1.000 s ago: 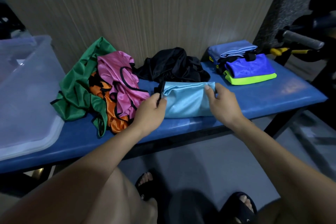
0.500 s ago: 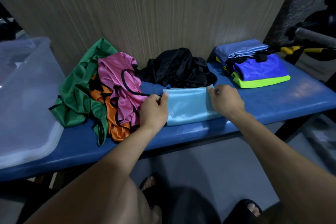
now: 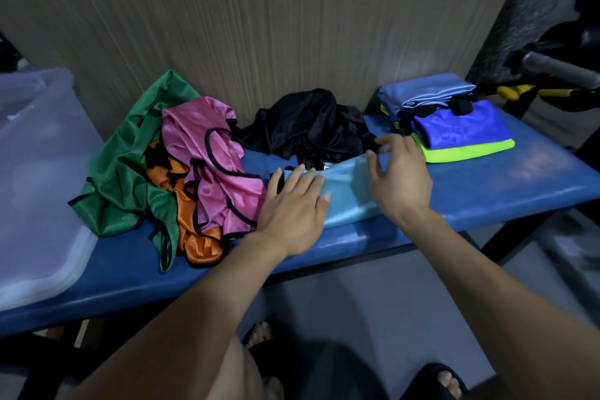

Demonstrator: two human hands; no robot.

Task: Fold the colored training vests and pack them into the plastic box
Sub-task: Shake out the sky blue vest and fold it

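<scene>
The light blue vest (image 3: 349, 196) lies folded on the blue bench (image 3: 487, 191), near its front edge, between my two hands. My left hand (image 3: 292, 204) lies flat on the vest's left end, fingers straight and spread, pressing the cloth down; nothing is gripped. My right hand (image 3: 401, 175) is at the vest's far right corner; thumb and forefinger appear to pinch the raised edge of the cloth, the other fingers loosely bent.

Just left of the vest is a loose heap: a pink vest (image 3: 211, 156) on top, an orange vest (image 3: 191, 230) under it, a green vest (image 3: 123, 166) at the far side. A crumpled black vest (image 3: 305, 127) sits behind, against the wall. To the right, well apart from the heap, stands a stack of folded vests (image 3: 454, 127). The plastic box (image 3: 39, 172) rests on the bench's left end. My sandalled feet show on the floor below.
</scene>
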